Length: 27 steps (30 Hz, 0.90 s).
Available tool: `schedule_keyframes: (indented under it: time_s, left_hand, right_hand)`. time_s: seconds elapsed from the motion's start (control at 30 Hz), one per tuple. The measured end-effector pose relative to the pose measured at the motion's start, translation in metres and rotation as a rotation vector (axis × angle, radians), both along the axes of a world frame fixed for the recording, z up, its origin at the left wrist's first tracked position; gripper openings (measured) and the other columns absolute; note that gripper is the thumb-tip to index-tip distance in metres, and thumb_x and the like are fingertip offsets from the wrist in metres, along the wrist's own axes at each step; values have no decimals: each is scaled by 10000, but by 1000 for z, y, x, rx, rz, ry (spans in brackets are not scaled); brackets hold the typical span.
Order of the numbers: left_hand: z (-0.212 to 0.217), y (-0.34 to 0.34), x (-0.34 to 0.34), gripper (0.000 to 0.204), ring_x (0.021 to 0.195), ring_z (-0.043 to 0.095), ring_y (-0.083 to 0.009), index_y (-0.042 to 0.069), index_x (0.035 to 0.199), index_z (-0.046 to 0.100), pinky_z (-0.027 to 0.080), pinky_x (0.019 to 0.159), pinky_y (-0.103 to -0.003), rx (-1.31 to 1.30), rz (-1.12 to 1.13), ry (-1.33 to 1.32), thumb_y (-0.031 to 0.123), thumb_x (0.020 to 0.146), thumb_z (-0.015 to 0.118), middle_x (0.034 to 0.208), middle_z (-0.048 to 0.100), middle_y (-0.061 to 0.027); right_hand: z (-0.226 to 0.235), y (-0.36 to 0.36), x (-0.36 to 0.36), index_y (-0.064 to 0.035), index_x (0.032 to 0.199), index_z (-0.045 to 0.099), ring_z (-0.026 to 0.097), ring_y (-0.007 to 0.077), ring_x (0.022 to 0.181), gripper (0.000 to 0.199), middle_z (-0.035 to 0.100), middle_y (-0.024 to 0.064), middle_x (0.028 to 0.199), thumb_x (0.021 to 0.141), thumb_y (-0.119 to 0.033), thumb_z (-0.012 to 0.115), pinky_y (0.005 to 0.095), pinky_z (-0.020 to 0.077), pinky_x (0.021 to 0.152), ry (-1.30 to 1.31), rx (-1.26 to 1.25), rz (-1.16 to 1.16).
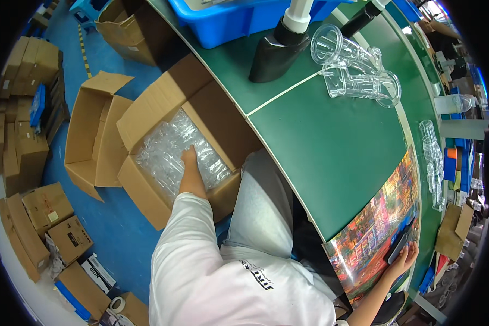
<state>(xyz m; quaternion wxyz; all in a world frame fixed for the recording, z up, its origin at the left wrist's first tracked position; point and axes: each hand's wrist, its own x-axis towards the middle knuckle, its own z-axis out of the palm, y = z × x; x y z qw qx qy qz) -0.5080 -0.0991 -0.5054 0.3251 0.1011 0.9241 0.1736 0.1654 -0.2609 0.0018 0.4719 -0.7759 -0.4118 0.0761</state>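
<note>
My left hand (189,155) reaches down into an open cardboard box (137,175) beside my leg. Its fingers look curled into the clear plastic bags (167,146) that fill the box; the fingertips are partly hidden. At lower right, my right hand (405,261) rests on a glossy, colourful printed sheet (358,239), its fingers around a dark, flat, phone-like object (397,245). Farther up the green table (315,157) lie two clear plastic cylindrical parts (358,70), joined or touching side by side.
A blue bin (223,30) and a black-and-white post (280,51) occupy the table's far end. An empty carton (95,138) stands left of the full box. Stacked cartons (24,141) line the floor's left side. Another clear plastic piece (432,163) lies at the right.
</note>
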Motion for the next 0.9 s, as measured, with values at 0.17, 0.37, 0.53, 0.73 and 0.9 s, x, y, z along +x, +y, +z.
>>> schedule_keyframes:
  time_s: [0.17,0.37,0.53,0.73,0.9]
  left_hand:
    - [33,4,63,455,1045,518,-401,127,1111,595,396,943,-465,-12,-69,215,407,755,641,1123,541,-237]
    - [21,-8,76,459,937,561,-396,82,1042,632,457,835,-454,161,14,294,415,727,659,962,564,-213]
    - [-20,-27,33,399,941,574,-344,165,1079,634,475,813,-432,163,-10,115,310,719,727,1071,545,-194]
    - [39,0,80,334,880,607,-323,114,970,692,483,797,-402,200,68,200,263,679,760,1013,579,-192]
    - [92,-14,55,247,846,623,-289,71,906,705,495,771,-342,255,-44,427,172,684,746,948,626,-185]
  right_hand:
    - [4,6,-10,-37,1175,487,444,66,759,266,529,37,1056,913,-77,499,196,362,645,-29,20,-23]
    - [3,-5,1,-28,1175,486,456,75,774,268,530,46,1055,911,-71,497,198,366,656,-27,-11,-3]
    - [-7,3,4,-15,1167,487,452,82,770,265,527,51,1045,904,-47,497,202,370,663,41,38,70]
    - [-2,0,2,-11,1144,497,444,86,755,253,524,49,1014,892,-22,500,209,372,656,78,113,101]
    - [-3,2,-1,-12,1137,502,445,87,751,250,523,47,999,887,-18,500,212,373,657,80,86,142]
